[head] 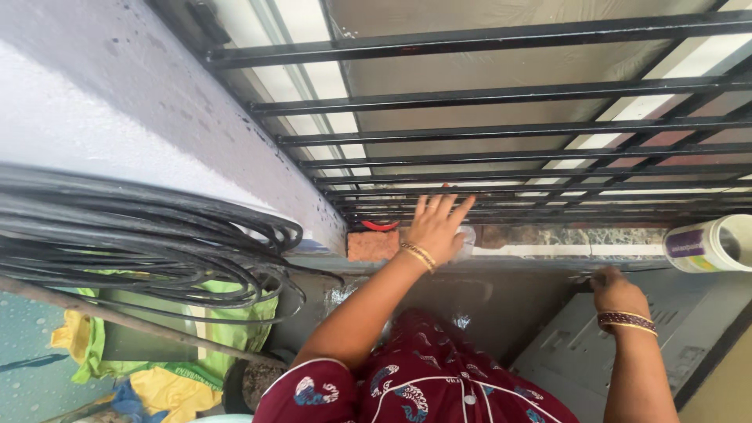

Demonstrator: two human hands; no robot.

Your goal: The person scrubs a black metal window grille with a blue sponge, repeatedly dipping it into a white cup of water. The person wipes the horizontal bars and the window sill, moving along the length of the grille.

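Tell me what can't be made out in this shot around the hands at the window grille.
- Head view: the left hand covers most of a clear object on the sill; its kind is unclear.
- Head view: the right hand has its fingertips curled at the ledge; whether they hold anything cannot be told.
- Head view: the white jar is cut off by the right edge.
- Head view: the red item is partly behind the brick.

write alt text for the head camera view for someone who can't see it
Seen from above, a person's left hand presses flat on a window ledge behind black metal bars, while the right hand rests at the ledge's edge near a white tub. Coiled black cable hangs at left.
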